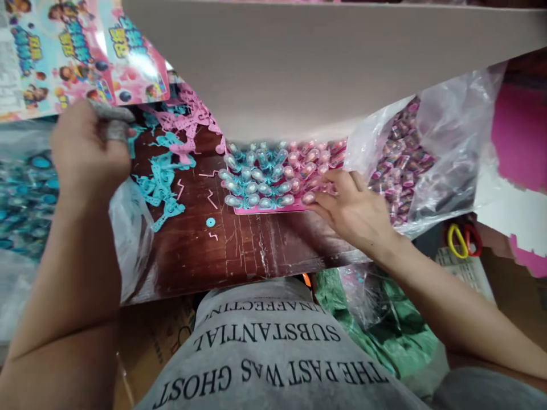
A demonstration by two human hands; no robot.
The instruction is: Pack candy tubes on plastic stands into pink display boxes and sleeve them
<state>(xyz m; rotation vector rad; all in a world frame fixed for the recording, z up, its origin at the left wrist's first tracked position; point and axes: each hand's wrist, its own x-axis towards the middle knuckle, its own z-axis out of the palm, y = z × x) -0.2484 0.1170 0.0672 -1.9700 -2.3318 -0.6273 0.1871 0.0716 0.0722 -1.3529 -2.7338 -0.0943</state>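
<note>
In the middle of the table stands a box with a tall grey-white raised lid [333, 62]. Rows of clear-topped capsules fill it, blue capsules [265, 188] on the left and pink capsules on the right. At the box's front right corner, my right hand [354, 210] closes its thumb and fingers on a pink capsule [308, 198]. My left hand [92, 151] is raised at the left, just below some glossy printed cards [81, 57]. Grey wrapping covers some of its fingers, which are curled in. What they hold, if anything, is hidden.
Blue plastic pieces [160, 185] and pink plastic pieces [188, 122] lie loose left of the box, beside a small blue gear [211, 222]. Clear bags hold blue capsules [34, 199] at left and pink ones [399, 165] at right. Scissors [459, 242] lie far right.
</note>
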